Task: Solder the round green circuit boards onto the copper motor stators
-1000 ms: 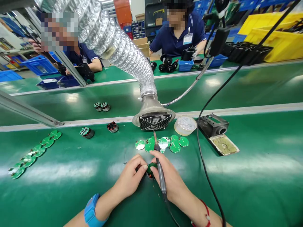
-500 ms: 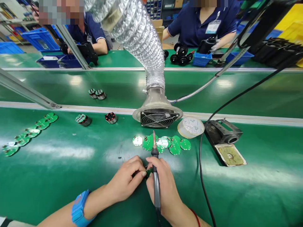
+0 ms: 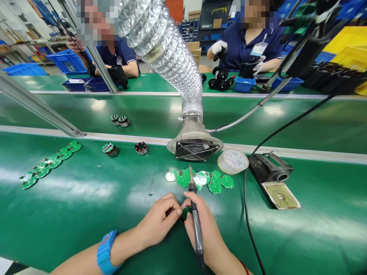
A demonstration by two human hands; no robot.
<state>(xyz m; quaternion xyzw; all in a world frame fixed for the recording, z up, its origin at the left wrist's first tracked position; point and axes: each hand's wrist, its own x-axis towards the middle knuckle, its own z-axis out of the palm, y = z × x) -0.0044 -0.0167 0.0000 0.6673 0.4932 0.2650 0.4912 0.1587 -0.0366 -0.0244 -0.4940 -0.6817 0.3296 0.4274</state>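
Note:
My right hand is closed around a soldering iron, whose tip points away from me, toward the fume fan. The same hand's fingers touch a green circuit board. From the other side my left hand, with a blue band on the wrist, pinches the edge of that board; fingers cover much of it. Just beyond the hands lies a loose group of round green circuit boards, partly overlapping. A row of similar boards lies at the far left.
A fume extractor hangs beyond the boards. Right of it are a pale round tub and a soldering iron stand with a sponge. A black cable runs down the right. Motor stators stand behind. Two people sit opposite.
The view has tilted up and shifted left, so the bench things sit lower and further right. Both hands keep hold of the board and iron. A person opposite has raised a gloved hand.

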